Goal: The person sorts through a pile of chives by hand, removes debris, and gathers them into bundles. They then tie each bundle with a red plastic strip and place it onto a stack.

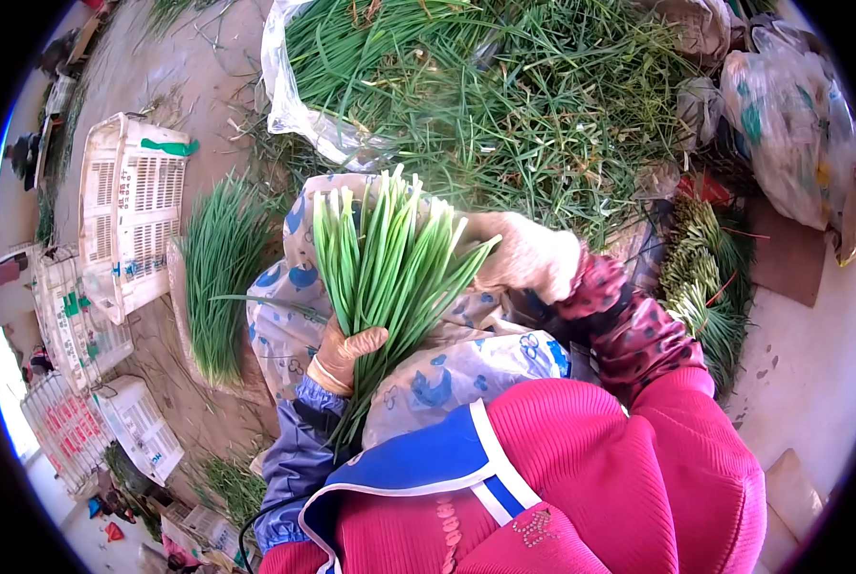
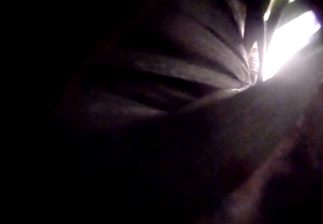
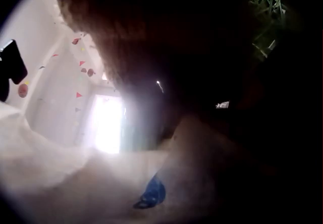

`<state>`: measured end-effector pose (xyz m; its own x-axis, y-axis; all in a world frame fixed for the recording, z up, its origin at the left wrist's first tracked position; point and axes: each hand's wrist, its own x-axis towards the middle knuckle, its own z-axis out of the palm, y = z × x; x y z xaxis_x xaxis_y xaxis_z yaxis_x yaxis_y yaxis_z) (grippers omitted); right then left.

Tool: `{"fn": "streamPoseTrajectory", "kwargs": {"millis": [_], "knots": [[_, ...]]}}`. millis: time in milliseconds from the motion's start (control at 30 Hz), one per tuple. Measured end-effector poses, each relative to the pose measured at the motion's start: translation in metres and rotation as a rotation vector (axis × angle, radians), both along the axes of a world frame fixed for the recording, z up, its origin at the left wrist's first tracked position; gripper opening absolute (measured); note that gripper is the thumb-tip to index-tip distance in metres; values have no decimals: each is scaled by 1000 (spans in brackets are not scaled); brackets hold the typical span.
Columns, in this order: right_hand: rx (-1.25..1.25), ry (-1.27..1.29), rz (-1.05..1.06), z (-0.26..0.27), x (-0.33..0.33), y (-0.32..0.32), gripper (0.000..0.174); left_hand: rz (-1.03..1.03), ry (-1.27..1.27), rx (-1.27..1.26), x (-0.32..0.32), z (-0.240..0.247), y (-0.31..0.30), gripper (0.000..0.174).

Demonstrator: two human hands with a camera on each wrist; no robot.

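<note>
A bunch of green stalks (image 1: 387, 273) with pale cut ends fans out over the lap in the head view. The gloved left hand (image 1: 344, 356) grips it low down, thumb across the stalks. Just right of the bunch's upper part is the gloved right hand (image 1: 523, 253), its fingers partly hidden behind the stalks, so whether they hold any is unclear. The left wrist view is nearly all dark cloth folds. Dark blur fills much of the right wrist view, above a pale cloth (image 3: 151, 183) with a blue print.
A heap of loose green leaves (image 1: 543, 115) lies beyond the knees, beside stalks in a white plastic bag (image 1: 289, 105). Another bunch (image 1: 222, 277) lies at the left near white crates (image 1: 131, 210). Tied bundles (image 1: 691, 268) and plastic bags (image 1: 787, 134) are at the right.
</note>
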<state>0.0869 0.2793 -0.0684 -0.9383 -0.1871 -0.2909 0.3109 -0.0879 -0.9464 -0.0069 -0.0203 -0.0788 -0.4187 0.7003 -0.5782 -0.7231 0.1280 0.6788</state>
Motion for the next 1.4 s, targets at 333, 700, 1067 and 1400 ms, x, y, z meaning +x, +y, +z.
{"fn": "streamPoseTrajectory", "kwargs": {"millis": [333,700,1067,1400], "knots": [[994,388,-177,16,-21,40,34,-39,252,-76,15,17,6,62],[-72,56,-254,52,-7,48,40,-267,432,-175,13,18,6,60],[-9,152,-380,37,-5,21,32,-249,372,-215,10,22,6,58],[89,241,-589,69,-13,32,12,-143,1014,-258,22,31,13,56]]}}
